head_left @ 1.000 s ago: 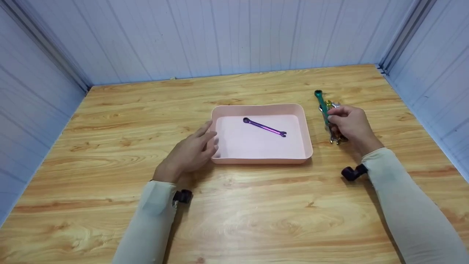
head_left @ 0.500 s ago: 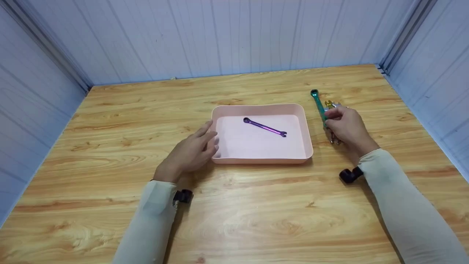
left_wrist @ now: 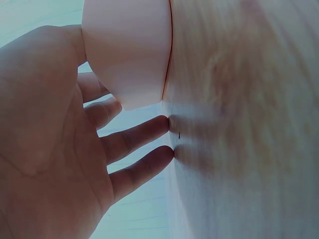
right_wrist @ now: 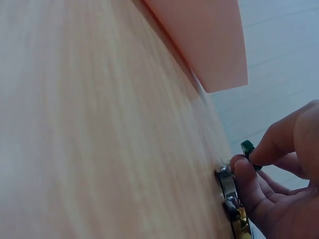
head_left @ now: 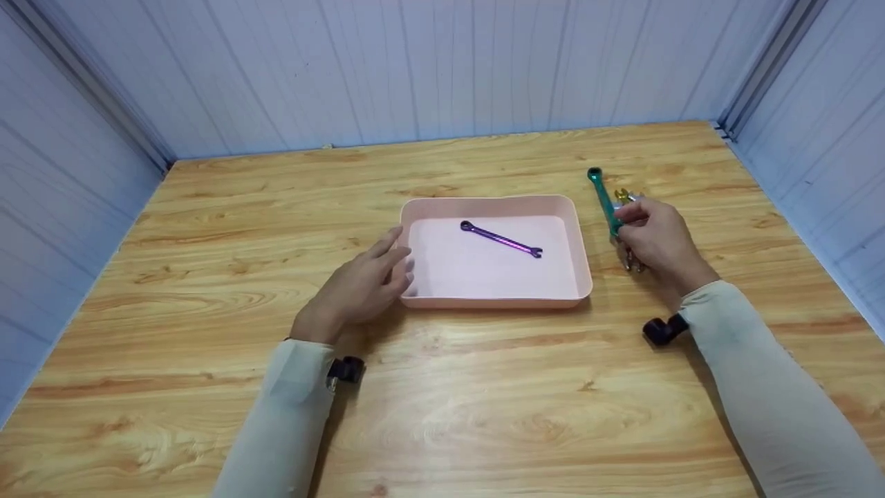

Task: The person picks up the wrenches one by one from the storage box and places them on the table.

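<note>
My right hand (head_left: 657,238) pinches a green wrench (head_left: 603,197) between thumb and index finger. The wrench's ring end points away toward the back wall. Beneath that hand lies a small pile of wrenches (head_left: 624,196), gold and silver, partly hidden by the fingers. In the right wrist view, the green wrench (right_wrist: 247,147) shows end-on above the shiny pile (right_wrist: 228,191). At the left side of a pink tray (head_left: 494,303), my left hand (head_left: 356,287) rests with spread, relaxed fingers around the wall. A purple wrench (head_left: 501,240) lies inside the tray, slanting down to the right.
The wood-grain table (head_left: 442,401) runs back to a pale panelled wall (head_left: 442,69), with side walls at left and right. A black wrist camera (head_left: 665,330) sits on the right sleeve, another camera (head_left: 348,369) on the left.
My right hand has shifted slightly left and toward me with the green wrench, its lower end drawn off the pile's left side. The left hand and tray stay put.
</note>
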A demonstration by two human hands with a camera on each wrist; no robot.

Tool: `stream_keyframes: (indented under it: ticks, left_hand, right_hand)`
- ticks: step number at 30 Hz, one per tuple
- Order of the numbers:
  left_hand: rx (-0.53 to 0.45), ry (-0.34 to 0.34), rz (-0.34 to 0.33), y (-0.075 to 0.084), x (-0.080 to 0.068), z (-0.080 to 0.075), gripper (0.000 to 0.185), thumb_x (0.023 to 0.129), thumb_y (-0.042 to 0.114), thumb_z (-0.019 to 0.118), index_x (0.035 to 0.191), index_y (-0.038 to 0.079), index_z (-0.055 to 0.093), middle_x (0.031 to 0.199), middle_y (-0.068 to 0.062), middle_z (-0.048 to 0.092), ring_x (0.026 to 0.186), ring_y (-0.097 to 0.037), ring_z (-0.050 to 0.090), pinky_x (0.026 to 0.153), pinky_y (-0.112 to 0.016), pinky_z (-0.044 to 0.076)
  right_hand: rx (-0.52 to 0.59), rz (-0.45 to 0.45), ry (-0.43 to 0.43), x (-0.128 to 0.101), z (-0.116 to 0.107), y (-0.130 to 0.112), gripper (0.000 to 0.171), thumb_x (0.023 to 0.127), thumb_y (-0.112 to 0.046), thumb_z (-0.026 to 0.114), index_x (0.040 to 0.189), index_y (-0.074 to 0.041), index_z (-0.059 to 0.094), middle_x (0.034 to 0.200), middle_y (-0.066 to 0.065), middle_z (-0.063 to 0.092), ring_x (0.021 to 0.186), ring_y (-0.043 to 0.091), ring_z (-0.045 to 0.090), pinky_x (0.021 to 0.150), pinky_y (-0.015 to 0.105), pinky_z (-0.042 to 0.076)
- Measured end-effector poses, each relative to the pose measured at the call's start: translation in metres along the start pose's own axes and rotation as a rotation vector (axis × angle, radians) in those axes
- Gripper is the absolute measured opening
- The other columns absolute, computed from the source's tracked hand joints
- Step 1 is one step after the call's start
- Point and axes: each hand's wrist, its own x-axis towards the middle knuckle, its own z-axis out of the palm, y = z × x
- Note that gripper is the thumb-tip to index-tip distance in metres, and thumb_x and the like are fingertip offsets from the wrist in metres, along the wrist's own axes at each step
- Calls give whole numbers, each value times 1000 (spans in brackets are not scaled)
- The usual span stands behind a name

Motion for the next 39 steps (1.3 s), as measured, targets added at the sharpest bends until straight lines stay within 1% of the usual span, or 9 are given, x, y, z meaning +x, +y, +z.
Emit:
stream_keyframes:
  ticks: [5,8,11,15,22,28,33,36,39]
  left_hand:
    - [5,-5,-16,0,0,0,51,106,40,44,150,14,49,167,1,15,144,-26,36,114,-47,34]
    - [5,0,-2,-1,-1,0,50,106,37,45,150,13,49,167,0,16,143,-26,38,112,-47,36]
    - [-2,7,29,-2,-2,-1,49,105,34,48,149,11,50,167,-2,17,141,-28,41,109,-48,39]
    - [-9,5,44,-4,-2,0,49,105,32,48,148,9,51,167,-2,17,140,-29,42,108,-50,40]
    - [-11,-13,-12,-3,1,1,51,105,38,46,150,13,49,167,3,14,144,-26,37,113,-47,35]
    - [-9,-19,-37,-2,1,2,52,105,39,45,151,13,48,167,3,13,145,-25,34,115,-46,33]
    - [-12,-15,-29,0,1,2,52,105,39,45,150,13,49,167,2,14,145,-25,35,114,-46,33]
    - [-9,-10,-8,-1,1,1,52,105,37,46,150,12,49,167,0,15,144,-26,36,114,-46,34]
    - [-5,-1,18,-3,1,-1,51,105,35,47,150,10,49,167,-2,16,144,-28,36,113,-48,34]
  right_hand:
    - [-57,8,-6,1,0,-1,27,92,-1,54,118,2,59,114,18,58,100,27,53,69,22,48]
    - [-99,6,-23,1,1,-2,25,93,-2,57,118,1,58,114,18,59,101,28,53,76,29,49]
    - [-145,-1,-41,0,1,-4,24,94,-4,58,118,1,58,113,19,58,101,30,54,82,39,49]
    - [-212,-8,-54,-1,1,-6,25,95,-5,58,119,1,56,114,20,57,102,32,53,85,44,48]
    - [-299,6,-93,-1,1,-8,25,96,-7,59,120,0,56,111,19,57,97,32,53,78,42,49]
    - [-351,-10,-124,-1,3,-8,23,96,-5,56,118,-1,58,108,18,58,94,31,54,74,40,49]
    - [-347,-1,-135,0,2,-8,21,98,-7,53,118,-2,58,107,18,58,92,30,54,71,39,49]
    - [-338,9,-130,0,2,-10,20,100,-11,53,117,-3,59,108,17,58,92,30,53,70,38,49]
    - [-304,16,-118,-1,2,-13,21,102,-16,53,117,-4,60,109,16,57,92,29,54,68,37,50]
